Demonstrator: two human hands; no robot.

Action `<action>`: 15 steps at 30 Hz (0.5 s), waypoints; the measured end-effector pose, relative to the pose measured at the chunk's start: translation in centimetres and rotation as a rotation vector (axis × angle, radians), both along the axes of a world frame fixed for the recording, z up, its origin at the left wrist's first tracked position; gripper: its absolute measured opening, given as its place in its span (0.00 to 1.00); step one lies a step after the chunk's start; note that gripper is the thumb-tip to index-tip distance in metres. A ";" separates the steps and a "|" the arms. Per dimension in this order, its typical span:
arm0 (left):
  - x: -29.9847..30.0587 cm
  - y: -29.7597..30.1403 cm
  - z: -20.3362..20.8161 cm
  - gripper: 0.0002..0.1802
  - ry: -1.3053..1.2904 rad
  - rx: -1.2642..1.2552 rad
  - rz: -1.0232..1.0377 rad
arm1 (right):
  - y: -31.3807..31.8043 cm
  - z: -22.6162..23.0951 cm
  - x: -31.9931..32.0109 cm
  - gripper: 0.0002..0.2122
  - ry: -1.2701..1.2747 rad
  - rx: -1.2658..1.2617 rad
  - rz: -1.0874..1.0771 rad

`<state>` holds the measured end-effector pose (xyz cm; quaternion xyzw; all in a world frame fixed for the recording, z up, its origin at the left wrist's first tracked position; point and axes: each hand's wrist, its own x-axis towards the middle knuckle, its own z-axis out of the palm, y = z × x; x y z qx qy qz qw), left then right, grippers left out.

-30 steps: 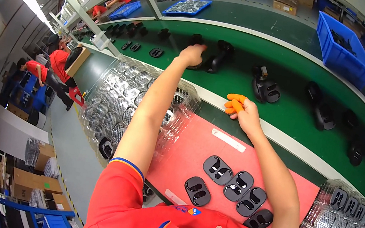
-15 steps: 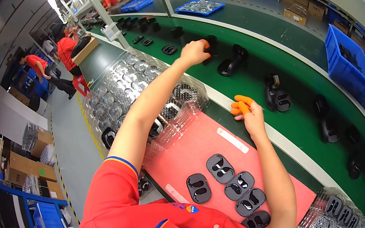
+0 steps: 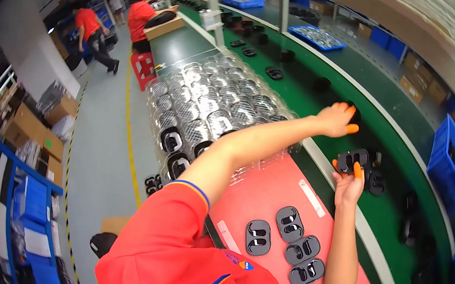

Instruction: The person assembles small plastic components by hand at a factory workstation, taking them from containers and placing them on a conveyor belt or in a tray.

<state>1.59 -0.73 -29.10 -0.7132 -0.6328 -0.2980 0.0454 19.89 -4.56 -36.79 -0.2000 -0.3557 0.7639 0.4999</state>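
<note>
Unlike before, grips a dark two-slotted oval part [image 3: 352,159] in the right hand [image 3: 348,186], with bent fingers, above the green conveyor belt [image 3: 299,97]. Extends the left hand [image 3: 335,120] nearby, partly open; cannot tell whether empty. Hides some clear blister trays [image 3: 204,97] behind the left forearm [image 3: 269,140], beside the pink mat [image 3: 261,189].

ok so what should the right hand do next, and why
Probably bring the dark rounded piece over to the red mat and lay it down: the right hand holds it over the green surface, and similar-looking pieces lie on the mat with bare space beside them. Whether the left hand grips anything is unclear.
</note>
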 end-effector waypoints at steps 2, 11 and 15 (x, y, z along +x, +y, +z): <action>0.2 1.5 -0.7 0.33 -0.113 -0.276 -0.061 | 0.0 -0.1 0.4 0.13 -0.006 -0.004 -0.020; 0.4 -7.4 3.4 0.33 0.249 -0.206 -0.290 | 0.5 -0.6 1.6 0.14 -0.059 0.045 -0.017; -5.4 -15.0 8.2 0.32 0.286 -0.270 -0.240 | 0.3 0.1 1.0 0.15 -0.131 -0.007 -0.041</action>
